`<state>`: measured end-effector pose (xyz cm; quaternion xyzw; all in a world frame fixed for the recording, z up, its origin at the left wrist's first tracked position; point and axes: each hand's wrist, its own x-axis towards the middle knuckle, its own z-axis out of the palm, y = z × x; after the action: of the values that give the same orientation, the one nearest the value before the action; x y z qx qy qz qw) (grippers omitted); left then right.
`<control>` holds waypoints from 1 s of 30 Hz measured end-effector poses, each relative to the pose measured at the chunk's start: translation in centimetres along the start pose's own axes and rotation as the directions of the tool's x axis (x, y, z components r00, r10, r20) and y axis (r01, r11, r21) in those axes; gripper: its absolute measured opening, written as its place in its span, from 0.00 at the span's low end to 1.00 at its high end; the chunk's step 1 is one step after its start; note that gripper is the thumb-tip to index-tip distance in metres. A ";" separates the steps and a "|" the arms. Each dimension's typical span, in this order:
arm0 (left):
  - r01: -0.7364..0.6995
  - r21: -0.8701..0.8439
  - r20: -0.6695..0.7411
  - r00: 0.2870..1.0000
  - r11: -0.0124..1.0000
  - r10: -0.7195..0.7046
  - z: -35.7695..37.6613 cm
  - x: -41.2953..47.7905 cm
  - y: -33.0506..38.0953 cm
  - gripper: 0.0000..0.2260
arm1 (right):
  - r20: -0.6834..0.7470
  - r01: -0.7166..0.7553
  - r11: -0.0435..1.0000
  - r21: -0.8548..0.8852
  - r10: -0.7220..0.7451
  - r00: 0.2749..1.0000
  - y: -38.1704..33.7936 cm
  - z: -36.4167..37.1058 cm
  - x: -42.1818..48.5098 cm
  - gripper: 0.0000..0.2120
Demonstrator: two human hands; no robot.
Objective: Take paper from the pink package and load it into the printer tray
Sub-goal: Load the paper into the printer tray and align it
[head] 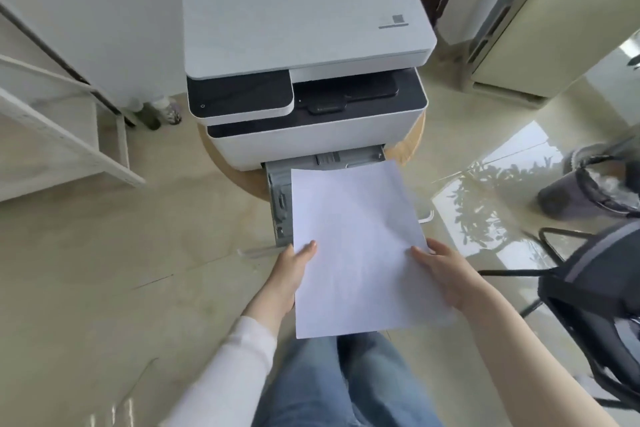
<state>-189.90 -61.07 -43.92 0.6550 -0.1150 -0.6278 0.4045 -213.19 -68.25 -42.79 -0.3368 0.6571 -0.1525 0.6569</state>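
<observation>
a white sheaf of paper fills the middle of the frame, held by both hands above the pulled-out printer tray. the left hand has its grip closed on the paper's left edge, thumb lying on top near the lower left of the sheet and the other fingers hidden beneath. the right hand has its grip closed on the right edge the same way, thumb on top, the rest tucked under. the paper tilts slightly, its far edge turned a little toward the right, and that far edge sits over the tray's inner end just below the printer's front. whether the paper touches the tray bed cannot be told, since the sheet covers most of it; only the tray's grey left wall and its back guides show.

the printer takes up the upper centre: white body, flat white lid, a dark control panel on its left front and a dark output slot beside it. it stands on a round wooden surface whose rim peeks out at both sides.

the pink package is not visible anywhere in the frame.

at the lower centre are the person's legs in blue jeans. a white shelf frame sits at the left, a dark bin at the right edge, and a dark backpack below it, all on the glossy pale floor.
</observation>
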 end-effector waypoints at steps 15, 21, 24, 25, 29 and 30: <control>0.052 -0.109 -0.150 0.986 0.993 -0.068 0.2 5.3 1.6 0.24 | 0.162 -0.014 0.999 -0.050 0.022 0.986 -3.7 1.2 8.7 0.05; 0.077 -0.131 -0.125 0.988 0.988 -0.094 -0.5 7.1 2.6 0.24 | 0.164 -0.028 0.999 -0.045 0.035 0.986 -4.3 2.0 10.8 0.07; 0.132 -0.118 -0.119 0.982 0.984 -0.146 -1.0 8.1 2.9 0.22 | 0.180 -0.050 0.999 0.004 0.049 0.982 -4.7 2.5 11.7 0.07; 0.147 -0.129 -0.093 0.983 0.981 -0.159 -1.0 8.3 2.9 0.19 | 0.179 -0.050 0.999 0.010 0.047 0.983 -4.8 2.7 12.0 0.07; 0.170 -0.131 -0.072 0.981 0.977 -0.180 -1.3 8.5 2.4 0.17 | 0.180 -0.049 0.999 0.016 0.045 0.983 -5.4 3.4 12.9 0.07; 0.157 -0.125 -0.093 0.981 0.980 -0.169 -1.3 8.6 2.3 0.26 | 0.177 -0.054 0.998 0.012 0.051 0.983 -5.6 3.5 13.2 0.07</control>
<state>-186.34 -67.66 -48.79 0.6688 -0.0029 -0.6299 0.3949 -207.29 -79.96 -49.56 -0.3261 0.6036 -0.1103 0.7192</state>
